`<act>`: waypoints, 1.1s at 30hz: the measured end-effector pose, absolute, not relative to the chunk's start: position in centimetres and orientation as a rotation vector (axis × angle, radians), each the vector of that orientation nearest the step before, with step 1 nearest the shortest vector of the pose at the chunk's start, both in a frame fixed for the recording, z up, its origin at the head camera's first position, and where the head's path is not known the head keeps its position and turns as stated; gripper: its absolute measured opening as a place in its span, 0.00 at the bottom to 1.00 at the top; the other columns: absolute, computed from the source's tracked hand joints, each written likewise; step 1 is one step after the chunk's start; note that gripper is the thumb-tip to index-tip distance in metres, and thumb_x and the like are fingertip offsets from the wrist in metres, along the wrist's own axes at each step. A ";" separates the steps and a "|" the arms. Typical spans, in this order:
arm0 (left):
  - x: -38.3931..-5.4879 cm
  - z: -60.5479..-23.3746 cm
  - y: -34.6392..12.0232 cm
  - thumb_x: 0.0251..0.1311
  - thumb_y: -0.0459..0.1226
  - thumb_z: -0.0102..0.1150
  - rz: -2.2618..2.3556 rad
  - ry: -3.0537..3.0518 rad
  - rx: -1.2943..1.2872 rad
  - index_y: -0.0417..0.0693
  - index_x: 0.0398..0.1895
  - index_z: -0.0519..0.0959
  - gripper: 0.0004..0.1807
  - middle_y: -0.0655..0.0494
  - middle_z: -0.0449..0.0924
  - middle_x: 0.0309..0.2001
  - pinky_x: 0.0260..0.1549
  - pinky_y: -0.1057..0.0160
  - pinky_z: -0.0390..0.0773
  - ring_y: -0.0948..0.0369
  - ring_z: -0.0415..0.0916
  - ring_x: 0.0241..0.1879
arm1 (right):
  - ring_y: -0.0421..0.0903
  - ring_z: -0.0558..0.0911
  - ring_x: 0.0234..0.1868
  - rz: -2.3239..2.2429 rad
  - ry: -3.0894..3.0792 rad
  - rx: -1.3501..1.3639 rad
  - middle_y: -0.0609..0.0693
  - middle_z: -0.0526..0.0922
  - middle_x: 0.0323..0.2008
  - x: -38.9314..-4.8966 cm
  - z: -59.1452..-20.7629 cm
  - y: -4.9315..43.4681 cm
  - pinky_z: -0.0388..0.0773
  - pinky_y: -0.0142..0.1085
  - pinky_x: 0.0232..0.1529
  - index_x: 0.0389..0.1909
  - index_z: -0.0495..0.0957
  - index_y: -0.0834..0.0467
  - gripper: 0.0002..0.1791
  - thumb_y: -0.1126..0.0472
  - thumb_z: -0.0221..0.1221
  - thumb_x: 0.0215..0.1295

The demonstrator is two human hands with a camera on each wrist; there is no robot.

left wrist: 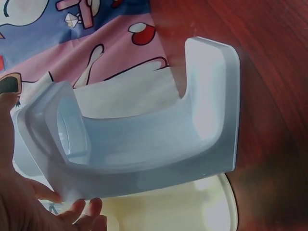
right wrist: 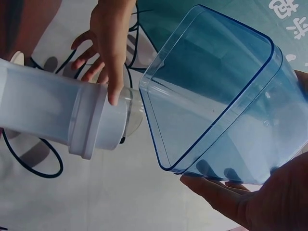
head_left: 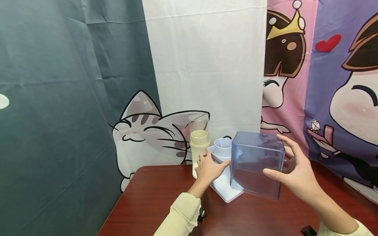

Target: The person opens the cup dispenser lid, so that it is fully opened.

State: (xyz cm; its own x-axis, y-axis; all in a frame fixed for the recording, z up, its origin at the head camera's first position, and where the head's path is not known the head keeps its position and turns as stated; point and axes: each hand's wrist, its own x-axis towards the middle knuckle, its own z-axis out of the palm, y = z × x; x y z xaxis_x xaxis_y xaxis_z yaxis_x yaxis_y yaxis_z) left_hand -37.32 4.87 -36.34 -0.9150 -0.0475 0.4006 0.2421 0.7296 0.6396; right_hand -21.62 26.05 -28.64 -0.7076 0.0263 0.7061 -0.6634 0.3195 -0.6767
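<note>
My right hand (head_left: 301,173) holds a clear blue plastic container (head_left: 257,164) above the table, thumb on the near side and fingers round its right end. The container's wide rimmed mouth (right wrist: 207,91) shows in the right wrist view. To its left, my left hand (head_left: 208,167) grips the upper part of a light blue plastic stand (left wrist: 144,144), its thumb across the front. This stand has a round collar (head_left: 222,146) on top and a flat base (head_left: 225,188) on the table. The container and the stand's collar are apart in the right wrist view.
Behind my left hand stands a cream stand (head_left: 199,139) with a clear upper part (head_left: 198,124). The reddish-brown wooden table (head_left: 159,190) has a rounded far left corner. Printed cartoon curtains (head_left: 206,65) hang close behind the table and along the right.
</note>
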 end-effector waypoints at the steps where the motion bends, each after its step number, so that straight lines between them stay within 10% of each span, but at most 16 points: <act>1: -37.4 -36.3 4.9 0.38 0.76 0.60 -1.022 -2.543 -0.150 0.47 0.76 0.60 0.65 0.45 0.68 0.59 0.48 0.41 0.70 0.45 0.70 0.58 | 0.37 0.85 0.39 1.424 -1.971 0.557 0.43 0.77 0.52 -21.6 -28.6 26.1 0.82 0.31 0.32 0.75 0.57 0.52 0.56 0.83 0.69 0.44; 33: -39.4 -36.4 4.3 0.51 0.66 0.64 -1.196 -2.492 -0.355 0.47 0.74 0.65 0.51 0.46 0.70 0.64 0.50 0.42 0.75 0.46 0.72 0.60 | 0.35 0.84 0.39 1.322 -2.030 0.481 0.37 0.78 0.50 -21.4 -29.5 26.2 0.82 0.30 0.32 0.75 0.57 0.49 0.57 0.80 0.71 0.44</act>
State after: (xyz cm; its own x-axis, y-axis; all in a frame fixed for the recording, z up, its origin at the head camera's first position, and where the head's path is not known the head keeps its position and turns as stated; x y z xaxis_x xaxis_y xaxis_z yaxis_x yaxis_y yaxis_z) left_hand -39.41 4.34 -36.40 -0.9064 0.0716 0.4163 0.3696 0.6116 0.6995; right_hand -21.39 26.23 -29.45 -0.7154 0.0480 0.6971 -0.6181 0.4217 -0.6634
